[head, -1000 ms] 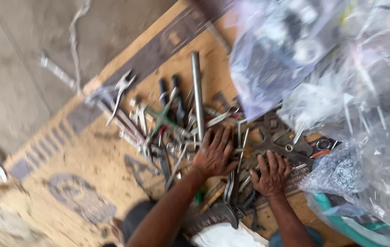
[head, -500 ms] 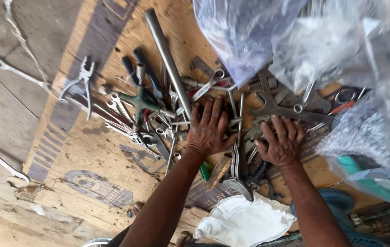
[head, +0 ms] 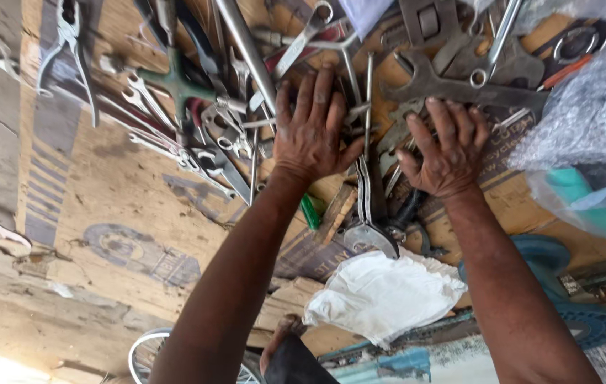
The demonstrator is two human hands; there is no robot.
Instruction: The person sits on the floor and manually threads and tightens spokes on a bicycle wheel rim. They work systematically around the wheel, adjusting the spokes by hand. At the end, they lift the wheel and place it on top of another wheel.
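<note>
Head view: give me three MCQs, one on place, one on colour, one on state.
1. Where does the white cloth lie?
A. between the forearms, nearer the person than the tools
B. on the plastic bags
C. over the pliers
2. What colour is the cross-shaped wrench?
A. red
B. green
C. yellow
3. How is the left hand?
A. fisted round a hammer
B. flat, fingers spread on the tools
C. lifted clear

A: it sits below both hands. B: its arms are green. B: the palm faces down on the wrench pile, like the right hand.

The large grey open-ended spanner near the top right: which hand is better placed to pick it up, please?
Likely the right hand: its fingertips already rest against the large spanner, whereas the left hand lies flat on tools further left.
</note>
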